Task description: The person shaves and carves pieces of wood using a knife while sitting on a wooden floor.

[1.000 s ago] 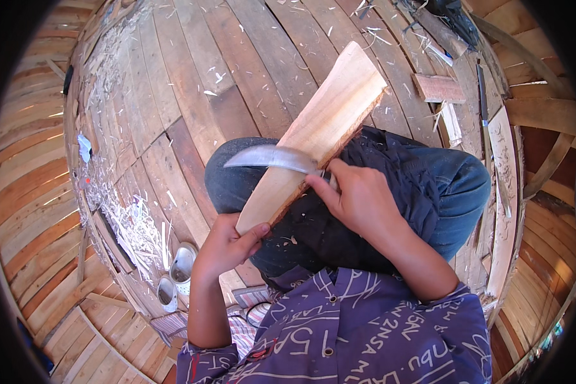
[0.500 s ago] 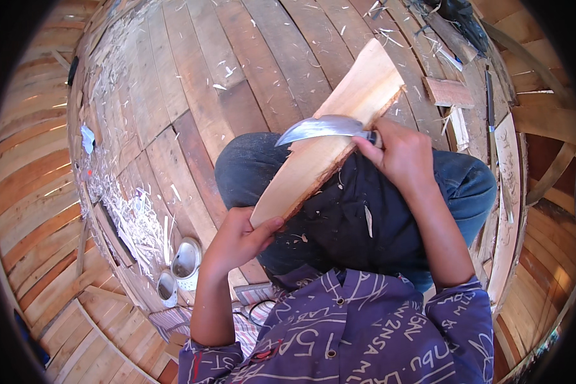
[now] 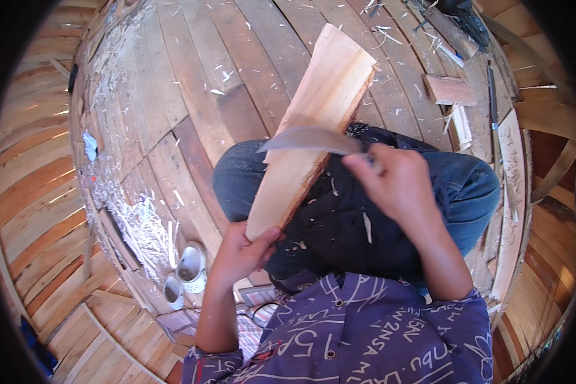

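A long, pale wooden board (image 3: 326, 83) with rough bark along its right edge slants up and away from my lap. My left hand (image 3: 244, 255) grips its near end, thumb on top and fingers beneath. In my right hand (image 3: 397, 176) is a curved knife (image 3: 310, 139), held by the handle, most of which the fingers hide. The blade, slightly blurred, lies across the middle of the board with its tip pointing left. Whether its edge touches the wood I cannot tell.
A heap of wood shavings (image 3: 137, 224) lies at the left, beside a pair of white clogs (image 3: 191, 265). On the plank floor (image 3: 192, 70) are scattered chips. At the right are a short wood block (image 3: 451, 90) and a long pale plank (image 3: 509, 198).
The board has swung to the left and stands more upright. My right hand with the knife has come nearer to me, moving the blade down and left.
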### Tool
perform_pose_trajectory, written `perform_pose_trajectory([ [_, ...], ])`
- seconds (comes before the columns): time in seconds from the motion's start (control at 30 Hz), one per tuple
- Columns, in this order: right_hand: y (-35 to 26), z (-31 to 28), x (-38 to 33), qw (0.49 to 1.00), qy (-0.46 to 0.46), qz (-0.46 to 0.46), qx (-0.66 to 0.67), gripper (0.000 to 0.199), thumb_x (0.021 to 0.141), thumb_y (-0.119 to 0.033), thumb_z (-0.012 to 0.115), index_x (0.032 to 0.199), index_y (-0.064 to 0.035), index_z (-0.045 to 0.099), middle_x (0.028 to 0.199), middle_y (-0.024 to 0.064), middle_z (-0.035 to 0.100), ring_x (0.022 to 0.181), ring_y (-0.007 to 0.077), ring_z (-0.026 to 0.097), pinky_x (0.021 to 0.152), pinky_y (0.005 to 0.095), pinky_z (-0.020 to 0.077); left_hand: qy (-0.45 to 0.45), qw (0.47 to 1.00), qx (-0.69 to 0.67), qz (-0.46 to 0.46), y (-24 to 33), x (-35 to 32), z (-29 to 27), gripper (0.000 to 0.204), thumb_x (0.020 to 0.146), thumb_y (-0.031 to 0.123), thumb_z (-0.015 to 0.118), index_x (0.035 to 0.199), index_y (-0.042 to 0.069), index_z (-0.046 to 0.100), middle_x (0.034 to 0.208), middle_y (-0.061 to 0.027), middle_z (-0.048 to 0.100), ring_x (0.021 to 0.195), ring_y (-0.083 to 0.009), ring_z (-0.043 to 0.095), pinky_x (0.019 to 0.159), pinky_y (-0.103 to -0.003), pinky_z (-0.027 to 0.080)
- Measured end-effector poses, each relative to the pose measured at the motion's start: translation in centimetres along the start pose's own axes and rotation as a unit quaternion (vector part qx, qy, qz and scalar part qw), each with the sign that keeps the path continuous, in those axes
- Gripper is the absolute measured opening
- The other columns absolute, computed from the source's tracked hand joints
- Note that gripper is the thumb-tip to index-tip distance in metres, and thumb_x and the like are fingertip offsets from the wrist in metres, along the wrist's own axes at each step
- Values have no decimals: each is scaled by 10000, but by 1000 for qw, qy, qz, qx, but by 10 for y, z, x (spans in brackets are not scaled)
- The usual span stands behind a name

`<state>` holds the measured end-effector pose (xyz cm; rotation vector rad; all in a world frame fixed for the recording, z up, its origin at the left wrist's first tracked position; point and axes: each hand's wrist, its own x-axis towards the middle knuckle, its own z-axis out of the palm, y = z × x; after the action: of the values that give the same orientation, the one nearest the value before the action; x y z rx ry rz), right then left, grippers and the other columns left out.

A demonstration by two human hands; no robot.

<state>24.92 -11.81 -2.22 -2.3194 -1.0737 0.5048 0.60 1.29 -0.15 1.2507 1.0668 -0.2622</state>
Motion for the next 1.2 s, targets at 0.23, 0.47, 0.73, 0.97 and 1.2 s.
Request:
perform_pose_trajectory([
  [0.23,2,31,45,983,56,-127,-121,575,819,-613,581,623,-75,627,519,126,580,493,299,618,457,401,483,35,999,8,20,-3,-1,9,262,946,233,607,880,-20,613,533,-3,499,395,-65,440,359,-222,322],
  [0.47,15,28,52,982,67,-122,-130,542,809,-579,622,665,-57,589,553,124,580,552,324,619,510,416,485,14,1000,-6,6,-2,4,7,275,946,247,600,876,-18,609,532,-6,507,385,-68,442,351,-225,319],
  [0.73,-27,26,16,988,-42,-102,-110,598,844,-582,567,584,-46,606,535,151,590,511,323,621,463,418,487,24,999,-3,28,-6,4,8,273,943,255,608,868,-7,624,532,3,525,403,-59,464,374,-222,332],
  [0.97,-25,21,21,985,-50,-126,-107,547,828,-541,615,586,-54,561,518,139,555,515,340,595,501,443,472,52,998,19,35,-5,2,14,266,938,244,612,884,-17,611,539,-6,522,395,-73,468,358,-223,339],
  [1.2,30,28,72,974,24,-132,-180,584,857,-561,564,686,-10,649,601,192,608,624,378,638,554,447,502,59,996,33,52,-8,1,11,278,944,248,605,832,-6,610,534,-1,530,409,-68,474,380,-233,342],
])
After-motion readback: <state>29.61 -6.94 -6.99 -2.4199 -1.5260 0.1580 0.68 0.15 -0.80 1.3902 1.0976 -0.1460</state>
